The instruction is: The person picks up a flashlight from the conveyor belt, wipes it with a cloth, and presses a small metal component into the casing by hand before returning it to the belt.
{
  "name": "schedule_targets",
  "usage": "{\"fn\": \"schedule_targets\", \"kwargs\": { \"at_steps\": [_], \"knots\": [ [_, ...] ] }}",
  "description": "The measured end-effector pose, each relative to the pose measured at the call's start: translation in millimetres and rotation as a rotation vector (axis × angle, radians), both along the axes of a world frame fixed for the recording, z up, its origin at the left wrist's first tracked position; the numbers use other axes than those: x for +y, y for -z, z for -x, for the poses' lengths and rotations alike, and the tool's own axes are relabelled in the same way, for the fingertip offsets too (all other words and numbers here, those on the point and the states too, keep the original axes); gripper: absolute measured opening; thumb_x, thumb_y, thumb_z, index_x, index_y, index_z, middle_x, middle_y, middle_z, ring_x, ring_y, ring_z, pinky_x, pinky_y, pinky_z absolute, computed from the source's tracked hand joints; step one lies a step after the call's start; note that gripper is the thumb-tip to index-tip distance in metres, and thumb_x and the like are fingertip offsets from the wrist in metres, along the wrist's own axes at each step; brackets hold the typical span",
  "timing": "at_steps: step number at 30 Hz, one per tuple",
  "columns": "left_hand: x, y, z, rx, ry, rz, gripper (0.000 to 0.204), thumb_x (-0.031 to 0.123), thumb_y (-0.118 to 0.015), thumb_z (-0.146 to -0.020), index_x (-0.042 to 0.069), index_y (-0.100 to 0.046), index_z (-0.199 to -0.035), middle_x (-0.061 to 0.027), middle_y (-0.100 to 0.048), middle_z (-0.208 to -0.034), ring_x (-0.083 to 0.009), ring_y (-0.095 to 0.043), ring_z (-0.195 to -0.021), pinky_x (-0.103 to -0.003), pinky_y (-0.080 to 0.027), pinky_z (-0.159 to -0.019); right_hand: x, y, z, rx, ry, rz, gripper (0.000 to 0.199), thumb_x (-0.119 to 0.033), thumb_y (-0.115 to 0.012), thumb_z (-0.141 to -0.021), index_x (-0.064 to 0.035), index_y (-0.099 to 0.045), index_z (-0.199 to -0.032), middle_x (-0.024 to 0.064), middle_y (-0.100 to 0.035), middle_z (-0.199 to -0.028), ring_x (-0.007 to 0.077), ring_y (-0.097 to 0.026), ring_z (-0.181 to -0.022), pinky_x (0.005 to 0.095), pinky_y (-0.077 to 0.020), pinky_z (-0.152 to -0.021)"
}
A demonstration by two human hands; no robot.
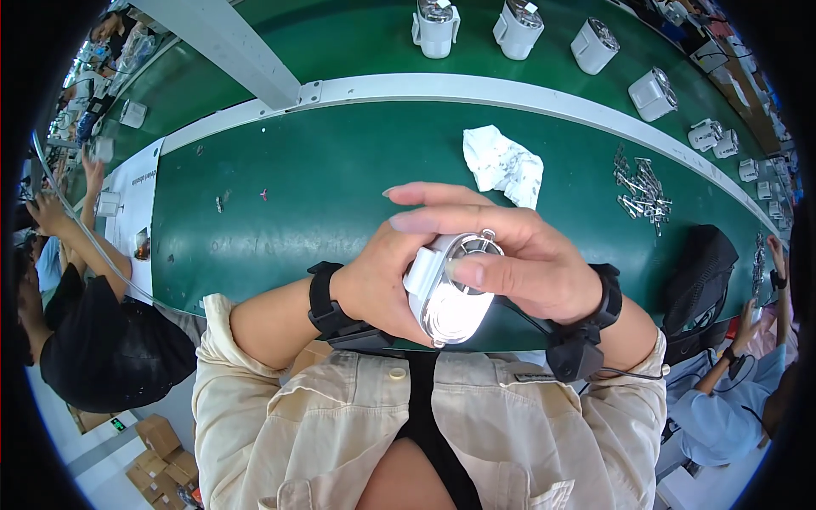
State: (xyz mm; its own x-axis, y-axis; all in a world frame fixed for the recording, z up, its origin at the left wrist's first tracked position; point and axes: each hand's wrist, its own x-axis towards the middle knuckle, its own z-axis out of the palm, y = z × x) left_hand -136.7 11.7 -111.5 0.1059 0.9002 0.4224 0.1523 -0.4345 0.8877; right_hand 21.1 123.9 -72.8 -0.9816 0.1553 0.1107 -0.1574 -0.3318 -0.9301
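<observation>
Close in, at the six o'clock edge of the view, a small white handheld fan is held between both hands just above the near rim of the green conveyor belt. The left hand is wrapped under and behind the casing, fingers closed on it, while the right hand is folded over the top, its thumb pressed on the shiny round face and its forefingers stretched across toward nine o'clock. Black wrist straps are worn on both forearms. For the handling to be done well, it is judged that the casing should be kept pinned by the left hand so that the grille end stays steady under the right thumb, and that pressure should be kept square to the face to avoid a slip. Farther out, at one o'clock, a crumpled white cloth is lying on the belt, and toward three o'clock a heap of small metal parts. Beyond the white divider rail, at twelve to two o'clock, more white fan bodies are stood in a row.
</observation>
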Motion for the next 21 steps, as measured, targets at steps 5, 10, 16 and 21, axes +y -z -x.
{"fn": "schedule_targets", "kwargs": {
  "at_steps": [5, 10, 16, 21],
  "knots": [
    [3.8, -1.6, 0.6, 0.074, 0.077, -0.009, 0.075, 0.022, -0.089, -0.055, 0.003, -0.054, -0.118, -0.0095, -0.063, -0.103, -0.0226, -0.064, -0.089, -0.033, -0.051, -0.074, 5.9, 4.1, 1.5, 0.091, -0.058, -0.131, 0.038, -0.022, -0.057, -0.096, -0.0076, -0.057, -0.131, 0.0151, -0.043, -0.141, 0.0240, -0.042, -0.129, 0.0367, -0.0352, -0.104],
    [-0.7, 2.4, -4.3, 0.049, -0.018, -0.041, 0.070, 0.020, -0.088, -0.056, 0.003, -0.054, -0.115, -0.0094, -0.064, -0.101, -0.0255, -0.065, -0.087, -0.034, -0.052, -0.073, -3.2, -9.3, -0.3, -0.057, 0.022, 0.145, 0.048, -0.027, -0.056, -0.093, 0.0017, -0.054, -0.131, 0.0218, -0.032, -0.148, 0.0289, -0.041, -0.130, 0.0394, -0.0328, -0.106],
    [1.5, -4.5, -6.1, 0.045, -0.079, -0.059, 0.066, 0.019, -0.088, -0.057, 0.004, -0.055, -0.112, -0.0097, -0.065, -0.100, -0.0281, -0.065, -0.086, -0.035, -0.052, -0.072, -4.5, -5.2, -3.2, 0.078, 0.072, -0.001, 0.048, -0.026, -0.055, -0.093, 0.0016, -0.053, -0.132, 0.0201, -0.033, -0.148, 0.0285, -0.041, -0.131, 0.0398, -0.0317, -0.107],
    [3.1, -3.4, -1.7, 0.065, -0.019, -0.035, 0.066, 0.018, -0.088, -0.057, 0.004, -0.055, -0.112, -0.0091, -0.065, -0.099, -0.0246, -0.065, -0.084, -0.033, -0.052, -0.069, -8.7, -4.5, -1.3, 0.095, 0.162, -0.160, 0.040, -0.021, -0.056, -0.095, -0.0040, -0.055, -0.131, 0.0166, -0.043, -0.139, 0.0263, -0.043, -0.128, 0.0376, -0.0351, -0.103]
  ]
}}
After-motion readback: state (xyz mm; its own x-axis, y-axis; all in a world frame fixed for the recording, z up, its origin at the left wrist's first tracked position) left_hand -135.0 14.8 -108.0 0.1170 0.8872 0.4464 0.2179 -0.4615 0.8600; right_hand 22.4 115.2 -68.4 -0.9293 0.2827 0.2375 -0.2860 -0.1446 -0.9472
